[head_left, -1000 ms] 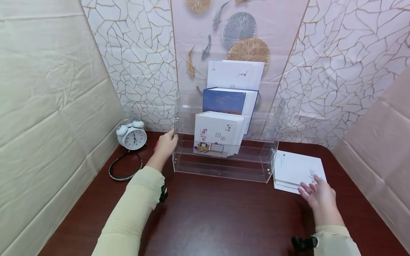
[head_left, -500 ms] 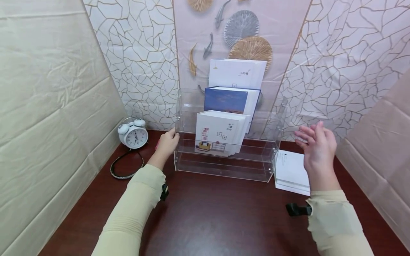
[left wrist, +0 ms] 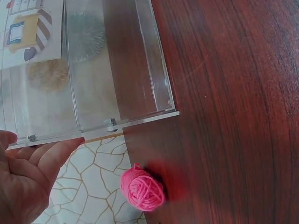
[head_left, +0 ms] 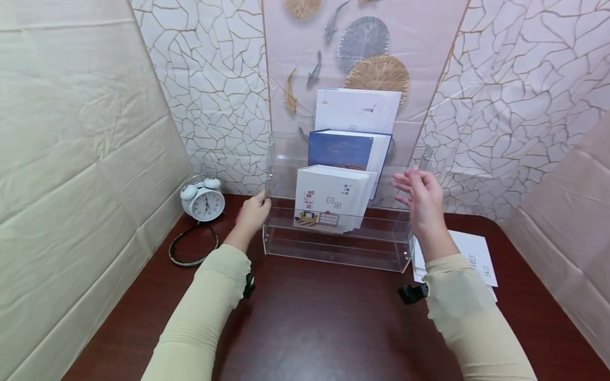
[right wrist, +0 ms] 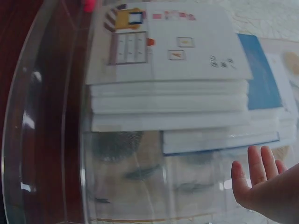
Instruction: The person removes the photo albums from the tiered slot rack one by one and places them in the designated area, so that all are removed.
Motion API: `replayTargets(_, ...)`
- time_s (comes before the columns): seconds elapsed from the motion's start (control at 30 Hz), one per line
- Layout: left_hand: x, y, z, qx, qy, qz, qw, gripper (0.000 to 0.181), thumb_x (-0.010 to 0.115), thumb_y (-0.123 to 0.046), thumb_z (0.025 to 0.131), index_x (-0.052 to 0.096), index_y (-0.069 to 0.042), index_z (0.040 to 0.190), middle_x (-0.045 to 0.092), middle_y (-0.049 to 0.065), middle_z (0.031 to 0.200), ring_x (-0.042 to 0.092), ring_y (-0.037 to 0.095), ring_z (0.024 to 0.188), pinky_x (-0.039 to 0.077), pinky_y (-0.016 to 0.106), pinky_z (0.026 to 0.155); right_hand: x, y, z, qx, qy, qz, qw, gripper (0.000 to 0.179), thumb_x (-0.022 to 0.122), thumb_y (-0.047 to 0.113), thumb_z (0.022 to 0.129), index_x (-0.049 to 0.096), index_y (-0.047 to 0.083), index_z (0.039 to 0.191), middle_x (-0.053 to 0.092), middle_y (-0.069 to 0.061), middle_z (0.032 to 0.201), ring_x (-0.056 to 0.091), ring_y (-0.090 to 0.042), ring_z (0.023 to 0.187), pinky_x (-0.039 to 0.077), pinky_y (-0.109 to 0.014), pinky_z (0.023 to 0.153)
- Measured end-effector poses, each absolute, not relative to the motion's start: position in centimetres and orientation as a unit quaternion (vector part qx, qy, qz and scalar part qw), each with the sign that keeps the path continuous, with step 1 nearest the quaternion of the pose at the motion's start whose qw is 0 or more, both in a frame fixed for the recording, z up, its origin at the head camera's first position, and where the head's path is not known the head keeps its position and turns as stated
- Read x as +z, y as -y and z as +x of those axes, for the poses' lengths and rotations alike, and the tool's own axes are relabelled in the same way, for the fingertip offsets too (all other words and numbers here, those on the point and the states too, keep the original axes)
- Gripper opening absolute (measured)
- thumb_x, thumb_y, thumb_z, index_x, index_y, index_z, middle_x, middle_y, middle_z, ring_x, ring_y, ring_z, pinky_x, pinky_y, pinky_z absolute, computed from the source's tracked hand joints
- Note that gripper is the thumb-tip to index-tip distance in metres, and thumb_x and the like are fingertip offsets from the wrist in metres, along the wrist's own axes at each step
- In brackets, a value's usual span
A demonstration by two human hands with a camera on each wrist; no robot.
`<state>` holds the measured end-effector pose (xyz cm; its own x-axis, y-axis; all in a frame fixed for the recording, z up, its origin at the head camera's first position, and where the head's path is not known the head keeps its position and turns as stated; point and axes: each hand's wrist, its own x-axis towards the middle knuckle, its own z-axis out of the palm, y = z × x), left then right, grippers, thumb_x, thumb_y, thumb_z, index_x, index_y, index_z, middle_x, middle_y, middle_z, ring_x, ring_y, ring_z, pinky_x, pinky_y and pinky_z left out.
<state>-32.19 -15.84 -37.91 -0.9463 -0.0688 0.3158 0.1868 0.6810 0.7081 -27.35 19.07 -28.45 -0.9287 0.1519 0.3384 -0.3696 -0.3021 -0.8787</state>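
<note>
A clear acrylic book rack (head_left: 333, 257) stands at the back of the table with books on its tiers. On the front tier are white books with a cartoon cover (head_left: 319, 198), behind them a blue-covered book (head_left: 340, 150), and at the back a tall white book (head_left: 355, 108). My left hand (head_left: 253, 212) grips the rack's left side panel, thumb and fingers on either side of its edge in the left wrist view. The right hand (head_left: 423, 202) is raised by the rack's right side, fingers extended and holding nothing; in the right wrist view it is beside the books' edges.
White books (head_left: 478, 256) lie on the table right of the rack, partly hidden by the right forearm. A white alarm clock (head_left: 205, 202) and a dark cord loop (head_left: 172, 253) are at the left. A pink yarn ball (left wrist: 142, 190) sits beside the rack's left side.
My right hand has risen from over the white books on the table and moved left to the rack's right side. The left hand keeps its grip on the rack.
</note>
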Motion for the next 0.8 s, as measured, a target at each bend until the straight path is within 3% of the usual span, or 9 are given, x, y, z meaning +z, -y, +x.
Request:
replayTargets(0.27, -38.0, 15.9, -32.3, -0.406, 0.9, -0.032, 0.157, 0.027, 0.043, -0.018, 0.095, 0.061, -0.009, 0.113, 0.063, 0.016, 0.103, 0.056, 0.03, 0.089, 0.047, 0.043, 0.081, -29.6, -17.1, -28.2, 0.762, 0.627, 0.061, 0.151, 0.026, 0.054, 0.035, 0.094, 0.045, 0.012, 0.104, 0.065, 0.003, 0.093, 0.061, -0.014, 0.091, 0.046, -0.032, 0.078)
replayTargets(0.5, -38.3, 15.7, -32.5, -0.406, 0.899, -0.025, 0.159, 0.029, 0.044, -0.018, 0.094, 0.061, -0.009, 0.116, 0.063, 0.016, 0.107, 0.057, 0.03, 0.094, 0.046, 0.044, 0.083, -30.4, -16.1, -28.9, 0.73, 0.666, 0.041, 0.144, 0.026, 0.055, 0.037, 0.093, 0.046, 0.015, 0.104, 0.058, -0.016, 0.114, 0.054, -0.027, 0.107, 0.044, -0.034, 0.081)
replayTargets(0.8, -38.2, 15.9, -32.4, -0.406, 0.899, -0.034, 0.161, 0.027, 0.043, -0.02, 0.095, 0.061, -0.01, 0.113, 0.063, 0.016, 0.104, 0.057, 0.029, 0.092, 0.046, 0.043, 0.081, -30.7, -15.1, -29.2, 0.735, 0.656, 0.043, 0.164, 0.021, 0.059, 0.029, 0.092, 0.047, 0.014, 0.101, 0.055, -0.009, 0.102, 0.053, -0.02, 0.095, 0.047, -0.03, 0.073)
